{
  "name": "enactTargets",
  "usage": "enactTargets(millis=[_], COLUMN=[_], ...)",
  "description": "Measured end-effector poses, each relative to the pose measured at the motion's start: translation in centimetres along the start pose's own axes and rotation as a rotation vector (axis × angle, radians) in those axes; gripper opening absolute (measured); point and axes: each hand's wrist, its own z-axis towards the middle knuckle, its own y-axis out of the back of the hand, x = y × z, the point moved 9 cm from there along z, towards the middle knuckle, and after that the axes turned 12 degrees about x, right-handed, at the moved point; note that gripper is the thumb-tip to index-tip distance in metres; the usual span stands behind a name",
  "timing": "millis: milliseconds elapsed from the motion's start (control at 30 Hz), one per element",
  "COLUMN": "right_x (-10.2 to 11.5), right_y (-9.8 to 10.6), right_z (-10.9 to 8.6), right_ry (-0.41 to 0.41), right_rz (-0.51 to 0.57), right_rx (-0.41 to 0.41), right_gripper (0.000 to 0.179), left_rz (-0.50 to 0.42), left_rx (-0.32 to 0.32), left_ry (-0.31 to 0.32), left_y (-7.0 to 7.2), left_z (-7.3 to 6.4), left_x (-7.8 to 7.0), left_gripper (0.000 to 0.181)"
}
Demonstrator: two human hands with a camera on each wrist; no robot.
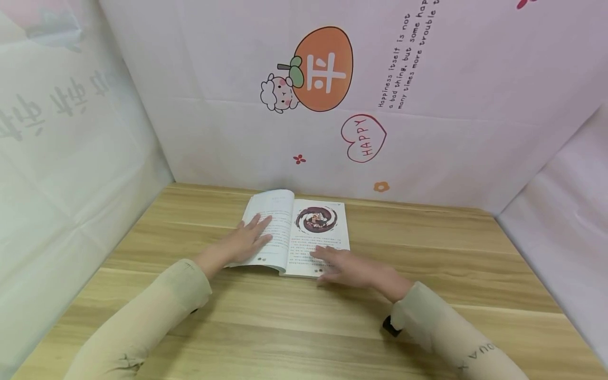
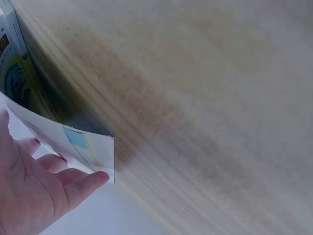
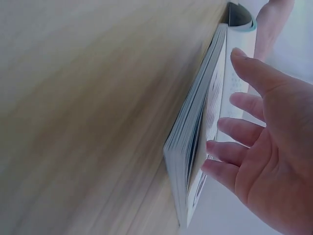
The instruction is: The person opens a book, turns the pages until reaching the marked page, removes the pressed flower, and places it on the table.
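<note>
An open book (image 1: 317, 217) lies on the wooden table, with a round dark swirl picture and lines of print on its right page. My left hand (image 1: 244, 244) rests on the left page, fingers spread. In the left wrist view, the left hand (image 2: 41, 188) lies against a curved leaf (image 2: 100, 146), whose outer edge stands off the table. Over the lower right corner of the right page is my right hand (image 1: 349, 268), fingers extended. In the right wrist view, the right hand (image 3: 279, 142) has its fingertips at the page, beside the book's thick page edges (image 3: 195, 105); firm contact is unclear.
The wooden table (image 1: 294, 327) stretches around the book. Behind it hangs a pale printed cloth (image 1: 228, 137) with an orange fruit drawing, and more cloth (image 1: 81, 174) closes off the left side. A dark band (image 1: 391, 326) shows at the right sleeve.
</note>
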Motion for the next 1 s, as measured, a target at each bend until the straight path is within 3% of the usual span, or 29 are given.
enactTargets(millis=[433,1000], right_x=[-1.9,-2.3], right_y=[0.3,1.0], right_z=[-1.8,-2.6], right_ry=[-0.032,-0.062], right_rz=[-0.037,-0.059], right_rx=[-0.006,0.018], right_gripper=[0.064,0.051], left_rz=[-0.002,0.016], left_rx=[0.047,0.063], left_ry=[0.018,0.02], left_y=[0.0,-0.5], left_z=[0.1,0.2], left_x=[0.6,1.0], left_gripper=[0.063,0.064])
